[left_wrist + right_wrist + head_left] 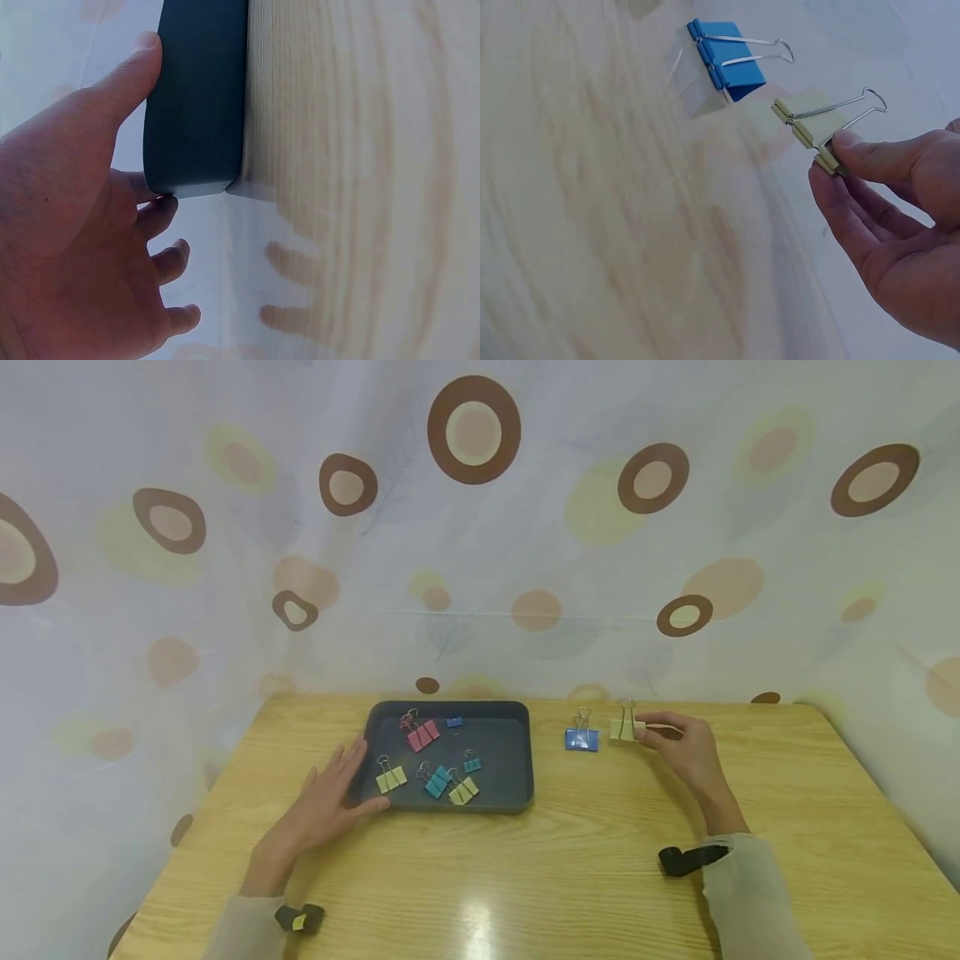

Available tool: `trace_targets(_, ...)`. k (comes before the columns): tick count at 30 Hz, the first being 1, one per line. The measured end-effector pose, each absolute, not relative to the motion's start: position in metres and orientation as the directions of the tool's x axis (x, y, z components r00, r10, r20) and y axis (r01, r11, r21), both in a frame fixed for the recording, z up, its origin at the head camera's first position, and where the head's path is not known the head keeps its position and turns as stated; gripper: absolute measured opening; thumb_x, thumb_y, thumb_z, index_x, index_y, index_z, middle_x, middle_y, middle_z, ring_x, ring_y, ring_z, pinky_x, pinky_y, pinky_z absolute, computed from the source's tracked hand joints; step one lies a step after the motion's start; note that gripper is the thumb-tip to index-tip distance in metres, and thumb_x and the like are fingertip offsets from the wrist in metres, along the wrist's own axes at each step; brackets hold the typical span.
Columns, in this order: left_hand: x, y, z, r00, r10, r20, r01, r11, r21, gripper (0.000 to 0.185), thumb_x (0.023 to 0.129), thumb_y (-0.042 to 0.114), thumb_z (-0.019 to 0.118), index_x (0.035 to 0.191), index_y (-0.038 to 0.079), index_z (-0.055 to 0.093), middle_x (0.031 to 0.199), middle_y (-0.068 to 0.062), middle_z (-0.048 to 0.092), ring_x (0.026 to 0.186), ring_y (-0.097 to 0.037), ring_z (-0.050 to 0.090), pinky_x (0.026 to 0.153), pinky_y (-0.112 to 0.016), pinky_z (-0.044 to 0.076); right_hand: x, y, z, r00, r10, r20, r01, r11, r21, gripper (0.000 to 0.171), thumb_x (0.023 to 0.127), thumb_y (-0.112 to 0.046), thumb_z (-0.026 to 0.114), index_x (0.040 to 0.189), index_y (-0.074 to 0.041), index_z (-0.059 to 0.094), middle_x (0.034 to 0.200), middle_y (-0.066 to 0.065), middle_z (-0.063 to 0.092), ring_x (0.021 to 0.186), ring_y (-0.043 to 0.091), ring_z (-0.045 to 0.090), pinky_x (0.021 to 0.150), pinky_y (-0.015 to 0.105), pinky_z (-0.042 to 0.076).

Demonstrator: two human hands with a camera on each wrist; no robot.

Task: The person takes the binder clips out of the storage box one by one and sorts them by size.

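My right hand (pixel 686 752) pinches a pale yellow binder clip (pixel 622 729) by its right end, thumb against fingers. Its wire handles point up in the head view; in the right wrist view the yellow clip (pixel 814 124) is seen from another side. Just left of it, a blue binder clip (pixel 582 739) stands on the table, apart from it. My left hand (pixel 318 814) touches the lower left corner of a dark tray (pixel 498 777), thumb along the near wall and fingers spread by the left side. The left wrist view shows the thumb on the tray wall (pixel 196 97).
Inside the tray lie red clips (pixel 423 735), a small blue clip (pixel 453 722), teal clips (pixel 437 782) (pixel 472 765) and yellow clips (pixel 391 778) (pixel 463 791). The wooden table (pixel 562 877) ends at a patterned cloth (pixel 480 643) behind.
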State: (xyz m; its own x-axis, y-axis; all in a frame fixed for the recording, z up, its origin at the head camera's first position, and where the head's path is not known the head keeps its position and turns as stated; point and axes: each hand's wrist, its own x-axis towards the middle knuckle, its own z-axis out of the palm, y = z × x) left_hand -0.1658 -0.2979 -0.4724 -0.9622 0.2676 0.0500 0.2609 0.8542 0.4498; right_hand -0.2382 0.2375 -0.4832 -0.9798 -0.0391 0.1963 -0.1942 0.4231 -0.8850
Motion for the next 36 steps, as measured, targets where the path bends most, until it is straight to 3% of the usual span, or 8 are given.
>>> trace_targets(7, -0.165, -0.299, -0.474, -0.964, 0.262, 0.048, 0.255, 0.855, 0.451, 0.099, 0.095, 0.058, 0.065, 0.164, 0.004, 0.019, 0.170, -0.015, 0.017, 0.154, -0.045, 0.012, 0.117, -0.074, 0.006, -0.240, 0.243, -0.493, -0.992, -0.047, 0.116, -0.124, 0.464, -0.877, 0.037, 0.100, -0.016, 0.070, 0.130, 0.005, 0.067, 0.127, 0.030, 0.065, 0.096, 0.002, 0.070, 0.078, 0.020, 0.058)
trace_targets(16, -0.164, -0.299, -0.474, -0.965, 0.259, 0.043, 0.250, 0.856, 0.453, 0.099, 0.095, 0.059, 0.065, 0.164, 0.005, 0.018, 0.170, -0.015, 0.017, 0.154, -0.045, 0.012, 0.117, -0.073, 0.006, -0.238, 0.240, -0.495, -0.989, -0.035, 0.141, -0.135, 0.580, -0.803, 0.031, 0.101, -0.014, 0.068, 0.126, 0.004, 0.070, 0.120, 0.026, 0.069, 0.107, 0.038, 0.066, 0.080, 0.018, 0.051)
trace_targets(21, -0.164, -0.299, -0.473, -0.965, 0.260, 0.044, 0.251, 0.855, 0.455, 0.099, 0.095, 0.058, 0.065, 0.164, 0.004, 0.019, 0.170, -0.015, 0.017, 0.154, -0.045, 0.011, 0.117, -0.074, 0.006, -0.241, 0.242, -0.497, -0.988, -0.057, 0.145, -0.151, 0.596, -0.789, 0.029, 0.102, -0.012, 0.066, 0.126, 0.005, 0.070, 0.120, 0.027, 0.069, 0.107, 0.039, 0.066, 0.081, 0.022, 0.053)
trace_targets(27, -0.165, -0.300, -0.474, -0.965, 0.259, 0.042, 0.249, 0.853, 0.458, 0.099, 0.095, 0.058, 0.065, 0.164, 0.005, 0.019, 0.170, -0.015, 0.017, 0.154, -0.045, 0.012, 0.117, -0.074, 0.006, -0.240, 0.240, -0.496, -0.991, -0.053, 0.126, -0.133, 0.594, -0.794, 0.029, 0.102, -0.011, 0.064, 0.126, 0.005, 0.069, 0.122, 0.027, 0.068, 0.108, 0.040, 0.066, 0.079, 0.019, 0.053)
trace_targets(31, -0.165, -0.300, -0.475, -0.965, 0.259, 0.043, 0.250, 0.854, 0.456, 0.099, 0.095, 0.059, 0.065, 0.164, 0.005, 0.019, 0.170, -0.015, 0.017, 0.154, -0.045, 0.012, 0.117, -0.074, 0.006, -0.239, 0.241, -0.492, -0.993, -0.024, 0.117, -0.110, 0.575, -0.810, 0.032, 0.103, -0.016, 0.064, 0.127, 0.003, 0.069, 0.122, 0.025, 0.069, 0.107, 0.032, 0.066, 0.079, 0.017, 0.051)
trace_targets(36, -0.167, -0.299, -0.474, -0.964, 0.262, 0.046, 0.254, 0.855, 0.452, 0.100, 0.095, 0.059, 0.066, 0.164, 0.005, 0.019, 0.170, -0.015, 0.018, 0.154, -0.046, 0.012, 0.117, -0.074, 0.006, -0.238, 0.242, -0.483, -0.982, 0.024, 0.186, -0.143, 0.547, -0.825, 0.034, 0.103, -0.019, 0.064, 0.129, 0.003, 0.067, 0.119, 0.024, 0.070, 0.094, 0.000, 0.062, 0.076, 0.012, 0.051)
